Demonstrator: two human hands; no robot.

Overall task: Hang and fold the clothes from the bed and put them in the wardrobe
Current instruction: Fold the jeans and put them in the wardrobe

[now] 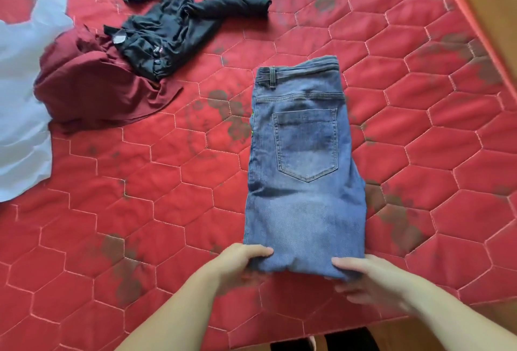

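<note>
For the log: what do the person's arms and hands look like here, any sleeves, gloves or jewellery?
Both forearms are bare as far as the frame shows, with no sleeve in view. The left hand and right hand wear no gloves, and no rings, watch or bracelet show. The fingernails look short and unpainted. No markings show.

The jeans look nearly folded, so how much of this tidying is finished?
Done: the jeans lie folded on the red bed. In hand: the left hand and right hand grip their near edge. Left: the black garment, maroon garment and white garment lie crumpled. No wardrobe shows, so nothing looks put away.
</note>
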